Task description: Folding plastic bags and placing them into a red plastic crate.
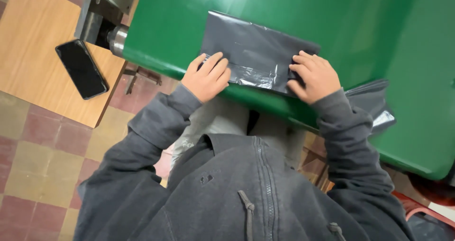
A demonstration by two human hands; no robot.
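Seen from above, looking down the front of a dark grey zipped hoodie [246,193], the person's two hands rest on a flat, dark grey plastic bag [256,51]. The left hand [207,77] lies palm down on the bag's near left corner, fingers loosely curled and pressing rather than gripping. The right hand [314,76] sits on the near right corner, fingers bent over the edge, also pressing down; whether it pinches the film cannot be told.

The bag is folded into a neat rectangle and lies on the near edge of a glossy green table [379,41], directly between and just beyond both hands. It looks like thin, light, soft film with a slight sheen, likely slippery on the smooth green surface and prone to creasing or unfolding. The near corners and folded edges, where the hands already rest, seem the best places to hold it.

More grey plastic film [377,106] lies just right of the right wrist. Further left, well apart, a black phone [81,69] lies on a wooden board [33,41], over a checked tile floor [38,165].
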